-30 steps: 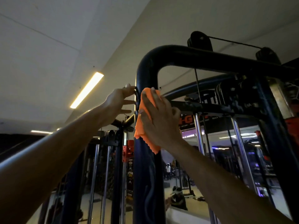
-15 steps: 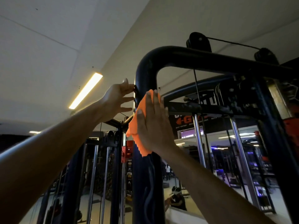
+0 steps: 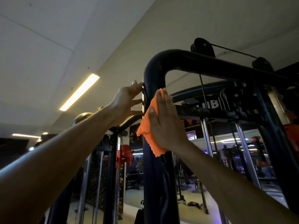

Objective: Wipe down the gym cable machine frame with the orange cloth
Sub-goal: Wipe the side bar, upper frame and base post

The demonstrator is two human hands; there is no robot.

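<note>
Looking up at the black frame of the cable machine, right where the upright post bends over into the top bar. Right hand flat against the post, fingers straight and together, pressing the orange cloth onto the tube just below the bend. Cloth mostly tucked under the palm, with one floppy corner hanging off the left side and a zigzag edge poking out below the wrist. Left hand on the other side of the same post, fingers spread and relaxed, tips touching the tube's left edge, not wrapped around anything. Both arms stretched way up. Up top, a pulley with a cable running off to the right. Chrome guide rods behind, red bracket lower left, strip light glowing on the ceiling. Mirror-ish gym background, pretty dim.
</note>
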